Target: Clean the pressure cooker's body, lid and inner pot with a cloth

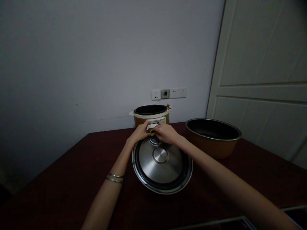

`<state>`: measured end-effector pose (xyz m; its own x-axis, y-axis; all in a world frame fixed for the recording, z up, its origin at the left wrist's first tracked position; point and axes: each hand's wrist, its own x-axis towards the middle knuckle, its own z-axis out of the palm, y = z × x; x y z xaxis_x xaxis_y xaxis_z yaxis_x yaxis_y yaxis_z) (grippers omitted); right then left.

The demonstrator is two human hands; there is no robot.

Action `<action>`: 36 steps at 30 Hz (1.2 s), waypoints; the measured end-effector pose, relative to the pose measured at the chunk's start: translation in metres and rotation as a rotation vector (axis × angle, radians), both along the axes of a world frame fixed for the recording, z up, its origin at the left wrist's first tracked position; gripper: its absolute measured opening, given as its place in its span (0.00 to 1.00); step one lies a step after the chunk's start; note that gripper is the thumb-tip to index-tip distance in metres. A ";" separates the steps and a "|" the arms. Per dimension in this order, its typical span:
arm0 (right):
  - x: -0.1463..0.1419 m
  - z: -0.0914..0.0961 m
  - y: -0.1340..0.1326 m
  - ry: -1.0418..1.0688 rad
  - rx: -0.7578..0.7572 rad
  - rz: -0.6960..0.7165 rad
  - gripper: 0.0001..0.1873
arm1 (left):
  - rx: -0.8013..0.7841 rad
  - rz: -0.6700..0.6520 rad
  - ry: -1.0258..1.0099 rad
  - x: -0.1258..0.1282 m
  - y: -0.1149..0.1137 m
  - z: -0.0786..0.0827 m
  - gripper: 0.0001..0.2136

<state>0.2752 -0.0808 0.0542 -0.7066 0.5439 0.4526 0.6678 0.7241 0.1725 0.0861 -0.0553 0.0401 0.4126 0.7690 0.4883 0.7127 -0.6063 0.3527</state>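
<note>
A round cooker lid (161, 166) lies upside down on the dark red table (72, 179), its shiny steel inner plate facing up. Both my hands meet at the lid's far edge. My left hand (141, 132) is closed on a small white part there, and my right hand (166, 132) is closed beside it, pinching something small and yellow that I cannot make out. Two thin bangles sit on my left wrist. Just behind my hands stands the yellow-brown cooker body (151, 115), open on top.
A wide brown inner pot (213, 137) stands on the table to the right. Wall sockets (169, 93) are mounted above the cooker. A white door (261, 76) fills the right side. A pale edge shows at the bottom right corner.
</note>
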 end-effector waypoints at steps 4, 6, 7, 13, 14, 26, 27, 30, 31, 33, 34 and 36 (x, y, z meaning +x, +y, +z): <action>-0.003 -0.005 0.004 -0.061 -0.027 0.057 0.12 | 0.009 -0.001 -0.009 -0.001 0.002 -0.001 0.19; -0.002 -0.007 0.004 -0.064 -0.034 0.080 0.12 | 0.010 -0.004 -0.013 -0.001 0.003 -0.002 0.18; -0.001 -0.007 0.004 -0.059 -0.043 0.088 0.12 | 0.006 -0.006 -0.013 -0.001 0.003 -0.002 0.18; 0.019 0.005 0.019 0.223 -0.157 -0.005 0.17 | -0.034 0.012 -0.015 0.001 0.001 0.000 0.22; 0.023 0.009 0.024 0.269 -0.190 -0.015 0.18 | -0.032 0.019 -0.012 0.001 0.000 0.001 0.23; 0.014 0.019 0.048 -0.003 -0.332 0.029 0.16 | -0.029 0.015 -0.023 0.002 0.000 0.001 0.25; 0.014 0.019 0.046 -0.029 -0.282 0.020 0.17 | -0.032 0.013 -0.027 0.002 0.000 0.001 0.25; 0.016 0.018 0.045 -0.073 -0.197 0.006 0.23 | -0.041 0.021 -0.033 0.003 0.000 0.000 0.25; 0.017 0.019 0.047 -0.078 -0.199 0.005 0.24 | -0.045 0.026 -0.035 0.003 0.000 0.000 0.25; 0.021 0.023 0.054 -0.090 -0.224 0.018 0.23 | -0.052 0.033 -0.040 0.003 0.001 0.000 0.26; 0.022 0.025 0.057 -0.098 -0.239 0.040 0.21 | -0.054 0.033 -0.042 0.003 0.001 0.000 0.26; 0.023 0.030 0.064 -0.115 -0.277 0.100 0.17 | -0.052 0.034 -0.038 0.002 0.002 -0.001 0.26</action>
